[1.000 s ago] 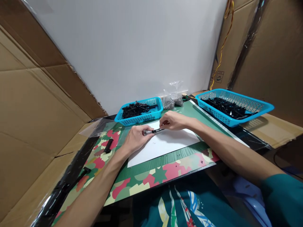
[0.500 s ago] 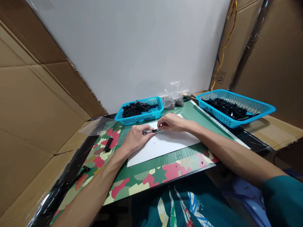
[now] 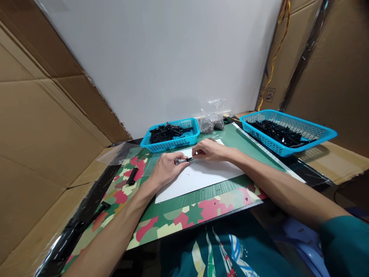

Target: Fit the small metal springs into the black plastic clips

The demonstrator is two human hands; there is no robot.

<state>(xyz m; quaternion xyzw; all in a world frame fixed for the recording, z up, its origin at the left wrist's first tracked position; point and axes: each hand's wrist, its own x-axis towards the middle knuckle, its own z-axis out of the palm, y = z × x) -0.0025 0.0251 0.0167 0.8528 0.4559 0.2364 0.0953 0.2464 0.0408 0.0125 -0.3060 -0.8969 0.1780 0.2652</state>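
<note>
Watching from my remote seat, I find the small black part (image 3: 189, 159) just above the middle of the white sheet (image 3: 198, 181), between both hands. My left hand (image 3: 167, 168) has its grip closed on one end, thumb and forefinger pinching it. My right hand (image 3: 210, 150) comes in from the opposite side of the sheet, its grip pinched on what looks like a thin piece (image 3: 199, 152) meeting the part's other end; detail there is too small to confirm. To do this well, I would brace the left wrist on the sheet, line both ends up straight, and press gently with the right fingertips so that nothing bends or slips. Glinting bits (image 3: 177, 161) show by the left thumb; whether held or lying on the sheet, I cannot tell. Beyond the sheet's far edge are a blue basket (image 3: 157, 147) of black pieces and clear bags (image 3: 212, 123); past its right side, a second blue basket (image 3: 261, 140). Left of the sheet, a black piece (image 3: 132, 176) lies on the counter's patterned covering (image 3: 121, 197).
</note>
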